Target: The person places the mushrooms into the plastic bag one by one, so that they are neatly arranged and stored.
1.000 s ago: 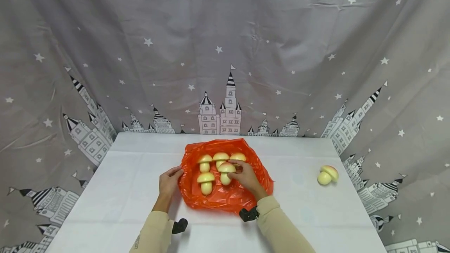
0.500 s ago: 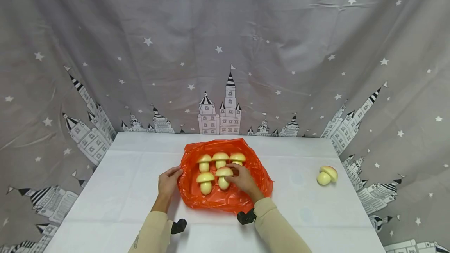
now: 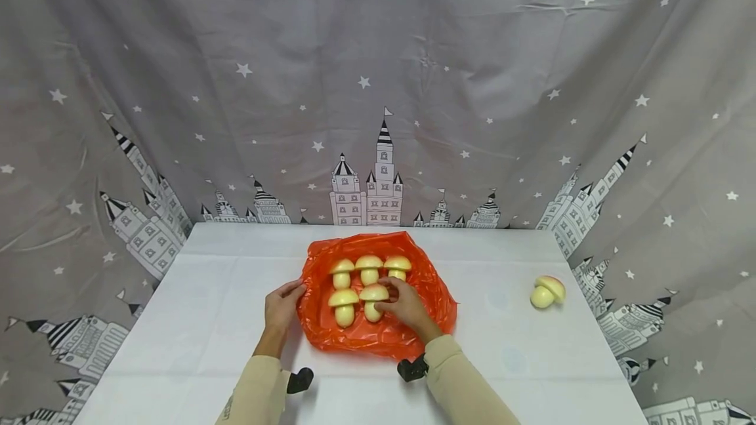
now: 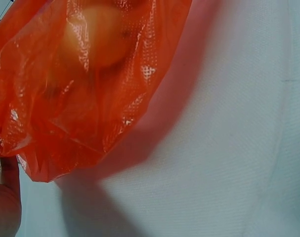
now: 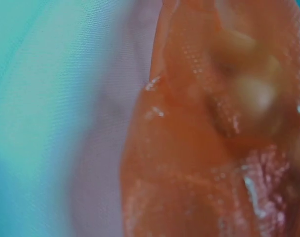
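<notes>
A red plastic bag [image 3: 384, 340] lies spread and open-mouthed on the white table in the head view. Several yellow toy mushrooms lie inside in two rows, among them a front-left mushroom [image 3: 344, 307]. My right hand [image 3: 410, 307] reaches in over the bag's right side and pinches the front-right mushroom [image 3: 373, 294], which has a reddish tint on its cap. With thumb and fingers, my left hand [image 3: 281, 307] grips the bag's left rim. In the left wrist view part of the left hand [image 4: 5, 197] shows below the bag. The right wrist view is blurred and shows mostly bag film.
Another mushroom [image 3: 548, 292], yellow with a reddish cap, lies alone on the right side of the white table [image 3: 236, 248]. A grey curtain [image 3: 378, 51] printed with stars and castles hangs behind and around the table.
My right hand has moved slightly left and down, lowering the mushroom into the front row beside the left one. My left hand stays at the bag's rim.
</notes>
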`<state>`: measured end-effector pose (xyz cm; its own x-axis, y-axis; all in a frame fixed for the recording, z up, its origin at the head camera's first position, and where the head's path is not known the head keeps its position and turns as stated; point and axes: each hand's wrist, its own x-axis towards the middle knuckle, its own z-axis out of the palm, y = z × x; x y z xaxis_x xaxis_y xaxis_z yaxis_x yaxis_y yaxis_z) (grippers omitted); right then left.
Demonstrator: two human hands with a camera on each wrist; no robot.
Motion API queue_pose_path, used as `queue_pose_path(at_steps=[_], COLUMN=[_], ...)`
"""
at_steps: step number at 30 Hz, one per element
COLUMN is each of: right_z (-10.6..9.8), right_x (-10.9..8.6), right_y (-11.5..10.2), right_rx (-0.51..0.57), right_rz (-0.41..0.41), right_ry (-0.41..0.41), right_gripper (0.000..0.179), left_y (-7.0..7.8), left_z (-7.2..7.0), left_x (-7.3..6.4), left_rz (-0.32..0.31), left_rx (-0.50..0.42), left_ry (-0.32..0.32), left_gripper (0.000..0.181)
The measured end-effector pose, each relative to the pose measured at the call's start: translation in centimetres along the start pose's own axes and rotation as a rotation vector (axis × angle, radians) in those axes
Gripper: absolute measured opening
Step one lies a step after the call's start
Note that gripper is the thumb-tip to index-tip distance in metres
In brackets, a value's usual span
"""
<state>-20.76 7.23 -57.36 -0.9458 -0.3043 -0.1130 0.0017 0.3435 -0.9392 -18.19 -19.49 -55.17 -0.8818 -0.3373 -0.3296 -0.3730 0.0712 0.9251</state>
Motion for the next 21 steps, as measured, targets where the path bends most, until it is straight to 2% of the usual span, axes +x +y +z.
queue_pose_path(at_steps=[4, 9, 16, 21], right_z=[-0.5, -2.1, -5.3, -7.6], right_x=[-0.2, -0.8, -1.4, -1.4], right_y=[-0.3, -1.4, -3.9, -4.2], right_rx=[-0.035, -0.069, -0.030, -0.036], right_rz=[-0.039, -0.082, -0.154, -0.229], right_ry=[-0.010, 0.001, 0.085, 0.150], right_gripper=[0.053, 0.056, 0.052, 0.049], left_y=[0.0, 0.1, 0.0, 0.0], left_z=[0.0, -0.1, -0.1, 0.0], left_x=[0.0, 0.0, 0.1, 0.0], left_rz=[0.000, -0.001, 0.002, 0.004], left_rx=[0.014, 0.017, 0.017, 0.016], left_ry=[-0.001, -0.005, -0.011, -0.014], left_gripper=[0.038, 0.038, 0.041, 0.041])
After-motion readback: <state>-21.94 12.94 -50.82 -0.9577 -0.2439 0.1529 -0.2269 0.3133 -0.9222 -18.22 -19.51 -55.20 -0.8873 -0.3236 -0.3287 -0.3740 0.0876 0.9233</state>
